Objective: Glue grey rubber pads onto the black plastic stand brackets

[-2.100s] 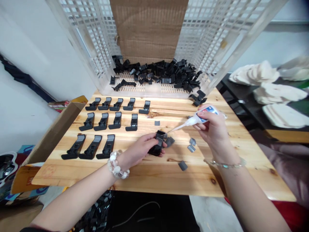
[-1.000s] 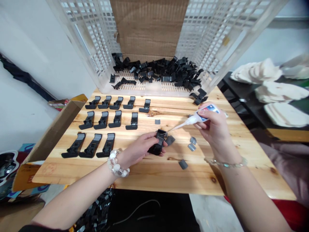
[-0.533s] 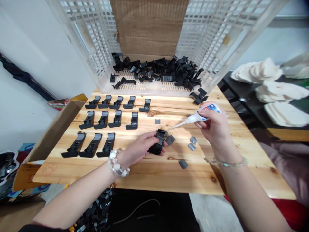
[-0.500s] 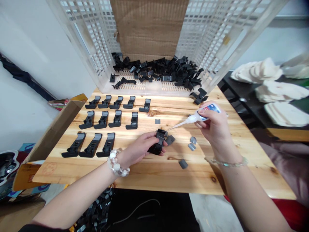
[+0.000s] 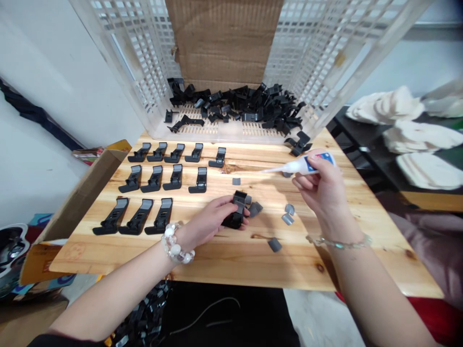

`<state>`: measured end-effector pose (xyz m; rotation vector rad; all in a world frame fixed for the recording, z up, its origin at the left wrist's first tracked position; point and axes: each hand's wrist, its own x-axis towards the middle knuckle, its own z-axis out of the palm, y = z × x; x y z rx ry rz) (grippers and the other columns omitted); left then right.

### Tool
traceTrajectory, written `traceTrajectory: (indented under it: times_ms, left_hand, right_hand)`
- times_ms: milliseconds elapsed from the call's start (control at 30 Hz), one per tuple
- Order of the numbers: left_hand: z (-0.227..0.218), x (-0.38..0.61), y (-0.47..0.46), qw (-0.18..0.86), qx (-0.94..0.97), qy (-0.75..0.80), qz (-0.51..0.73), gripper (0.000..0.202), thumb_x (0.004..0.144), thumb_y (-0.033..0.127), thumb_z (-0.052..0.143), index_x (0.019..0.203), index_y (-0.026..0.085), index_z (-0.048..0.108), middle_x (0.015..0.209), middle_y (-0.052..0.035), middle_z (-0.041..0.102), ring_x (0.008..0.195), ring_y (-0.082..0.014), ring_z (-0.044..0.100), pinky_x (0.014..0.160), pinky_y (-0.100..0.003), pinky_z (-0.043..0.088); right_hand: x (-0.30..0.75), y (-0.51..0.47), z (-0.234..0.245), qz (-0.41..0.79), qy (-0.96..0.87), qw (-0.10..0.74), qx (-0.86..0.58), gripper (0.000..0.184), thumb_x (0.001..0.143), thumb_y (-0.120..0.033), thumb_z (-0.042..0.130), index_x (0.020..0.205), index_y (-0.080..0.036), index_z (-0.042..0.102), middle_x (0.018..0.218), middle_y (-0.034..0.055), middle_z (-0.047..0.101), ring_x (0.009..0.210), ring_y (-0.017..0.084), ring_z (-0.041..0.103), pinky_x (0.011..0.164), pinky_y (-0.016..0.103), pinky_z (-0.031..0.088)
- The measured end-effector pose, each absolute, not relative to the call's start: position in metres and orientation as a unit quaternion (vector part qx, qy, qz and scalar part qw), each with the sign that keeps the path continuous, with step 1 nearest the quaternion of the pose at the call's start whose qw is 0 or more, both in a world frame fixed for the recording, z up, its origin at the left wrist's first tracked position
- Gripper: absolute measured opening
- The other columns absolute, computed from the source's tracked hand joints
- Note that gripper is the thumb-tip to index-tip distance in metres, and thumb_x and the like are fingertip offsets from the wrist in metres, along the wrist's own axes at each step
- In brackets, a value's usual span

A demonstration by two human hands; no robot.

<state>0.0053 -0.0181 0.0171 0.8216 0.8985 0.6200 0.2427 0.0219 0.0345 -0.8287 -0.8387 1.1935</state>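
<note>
Left hand [image 5: 213, 219] partly hides the black plastic clip [image 5: 237, 217].

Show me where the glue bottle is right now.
In the head view, the glue bottle is pinched in the right hand at the picture's right, nozzle pointing left, just below the loose black plastic piece by the crate's front corner.
</note>
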Motion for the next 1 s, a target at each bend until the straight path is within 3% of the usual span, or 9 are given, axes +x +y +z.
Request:
traceTrajectory:
  times_ms: [167, 333, 433, 600, 767, 867, 1000]
  left_hand:
    - [0.006, 0.005, -0.016, 0.755, 0.401, 0.391, 0.340, 0.014, 0.089, 0.023, 0.054, 0.093, 0.013, 0.063, 0.092, -0.0075, 0.070, 0.076, -0.0167, 0.066, 0.076, -0.033, 0.053]
    - [0.001, 0.005, -0.014, 0.736, 0.434, 0.380, 0.353, 0.017, 0.091, 0.028, 0.055, 0.098, 0.013, 0.061, 0.097, -0.0080, 0.070, 0.075, -0.0157, 0.066, 0.076, -0.033, 0.053]
    - [0.000, 0.006, -0.015, 0.721, 0.460, 0.375, 0.358, 0.020, 0.092, 0.032, 0.055, 0.100, 0.014, 0.059, 0.099, -0.0084, 0.069, 0.074, -0.0161, 0.066, 0.074, -0.033, 0.054]
    - [0.001, 0.006, -0.016, 0.687, 0.496, 0.378, 0.373, 0.021, 0.094, 0.033, 0.052, 0.106, 0.017, 0.056, 0.107, -0.0082, 0.066, 0.084, -0.0186, 0.068, 0.074, -0.033, 0.057]
    - [0.005, 0.006, -0.020, 0.680, 0.500, 0.392, 0.366, 0.028, 0.095, 0.034, 0.050, 0.119, 0.020, 0.051, 0.108, -0.0073, 0.064, 0.090, -0.0196, 0.066, 0.078, -0.035, 0.059]
    - [0.004, 0.005, -0.021, 0.681, 0.503, 0.387, 0.365, 0.030, 0.094, 0.035, 0.051, 0.121, 0.021, 0.050, 0.105, -0.0067, 0.062, 0.089, -0.0202, 0.065, 0.071, -0.034, 0.061]
    - [0.001, 0.006, -0.021, 0.686, 0.498, 0.377, 0.373, 0.028, 0.093, 0.036, 0.054, 0.117, 0.022, 0.052, 0.107, -0.0067, 0.060, 0.089, -0.0202, 0.065, 0.068, -0.033, 0.061]
  right_hand:
    - [0.235, 0.022, 0.031, 0.522, -0.383, 0.657, -0.387, 0.035, 0.066, -0.034, 0.083, 0.079, -0.022, 0.052, 0.057, -0.0052, 0.055, 0.042, 0.005, 0.041, 0.036, 0.017, 0.020]
    - [0.224, 0.015, 0.031, 0.579, -0.413, 0.569, -0.412, 0.042, 0.066, -0.035, 0.082, 0.078, -0.022, 0.044, 0.066, 0.0009, 0.067, 0.041, 0.008, 0.047, 0.037, 0.018, 0.021]
    - [0.217, 0.010, 0.032, 0.628, -0.408, 0.531, -0.396, 0.041, 0.064, -0.026, 0.083, 0.077, -0.021, 0.045, 0.074, 0.0020, 0.066, 0.051, 0.009, 0.052, 0.039, 0.018, 0.028]
    - [0.204, 0.005, 0.024, 0.662, -0.437, 0.486, -0.368, 0.033, 0.065, -0.020, 0.082, 0.083, -0.019, 0.055, 0.067, -0.0051, 0.051, 0.052, 0.006, 0.045, 0.046, 0.020, 0.036]
    - [0.194, 0.001, 0.011, 0.563, -0.569, 0.421, -0.427, 0.023, 0.076, -0.035, 0.074, 0.086, -0.019, 0.062, 0.067, -0.0026, 0.055, 0.051, 0.009, 0.048, 0.048, 0.024, 0.040]
    - [0.188, -0.002, 0.006, 0.492, -0.616, 0.421, -0.449, 0.025, 0.073, -0.033, 0.076, 0.091, -0.020, 0.065, 0.072, -0.0010, 0.059, 0.055, 0.011, 0.051, 0.049, 0.025, 0.043]
    - [0.183, -0.005, 0.007, 0.430, -0.664, 0.411, -0.454, 0.013, 0.077, -0.030, 0.072, 0.079, -0.020, 0.064, 0.072, 0.0002, 0.063, 0.061, 0.014, 0.056, 0.055, 0.026, 0.045]
